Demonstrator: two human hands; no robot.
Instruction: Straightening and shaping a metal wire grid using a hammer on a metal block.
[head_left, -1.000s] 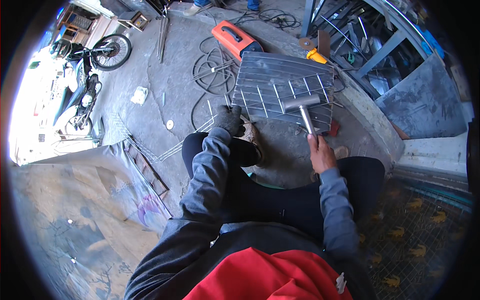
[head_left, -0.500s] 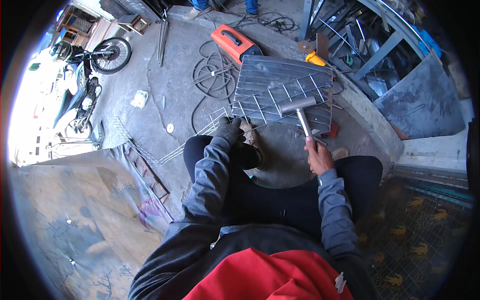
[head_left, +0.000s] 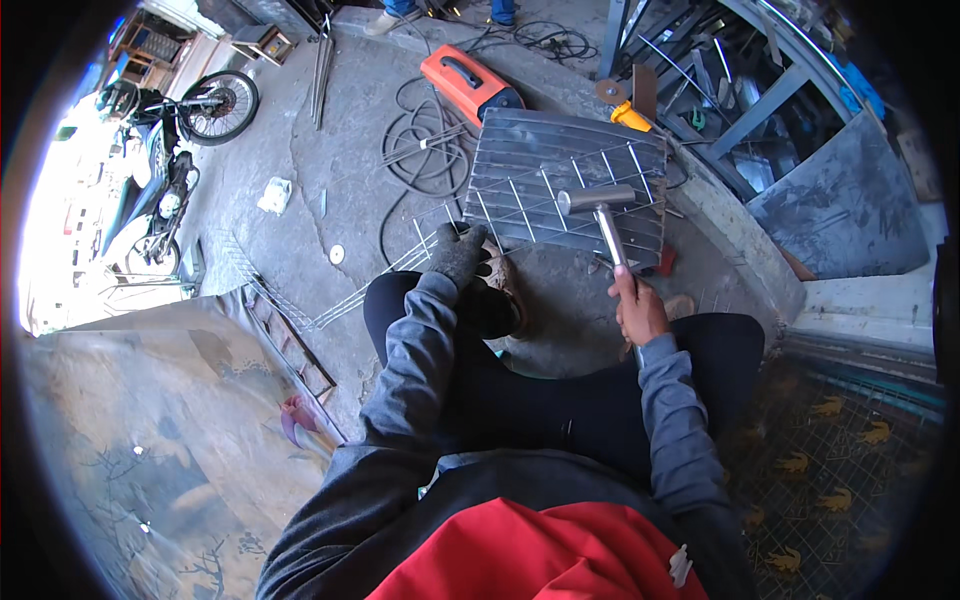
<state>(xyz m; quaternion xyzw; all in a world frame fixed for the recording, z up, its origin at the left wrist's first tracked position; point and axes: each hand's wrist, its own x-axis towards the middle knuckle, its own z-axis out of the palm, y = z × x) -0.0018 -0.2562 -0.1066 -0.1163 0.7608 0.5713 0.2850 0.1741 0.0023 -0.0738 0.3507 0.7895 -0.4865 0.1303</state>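
My left hand (head_left: 458, 255), in a dark grey glove, is closed around a long welded wire frame (head_left: 521, 211) beside my left knee. The frame has thin rods and short cross rungs, and its right part lies over a dark slatted metal block (head_left: 545, 135). In my bare right hand (head_left: 640, 312) is a metal hammer (head_left: 612, 232), gripped by the handle. Its cylindrical head is over the right part of the wire frame; whether it touches a rod, I cannot tell. The frame's other part runs down-left along the floor.
An orange machine with a black handle (head_left: 470, 82) stands behind the block, beside coiled cables (head_left: 408, 150). A yellow angle grinder (head_left: 628, 115) lies at its far right corner. Metal bars crowd a rack (head_left: 740, 120). A motorcycle (head_left: 165, 180) is at left. Another person's feet (head_left: 392, 20) show at the back.
The wire frame has turned in my left hand, so its rungs lie differently over the block. The hammer has shifted slightly and stays over the frame.
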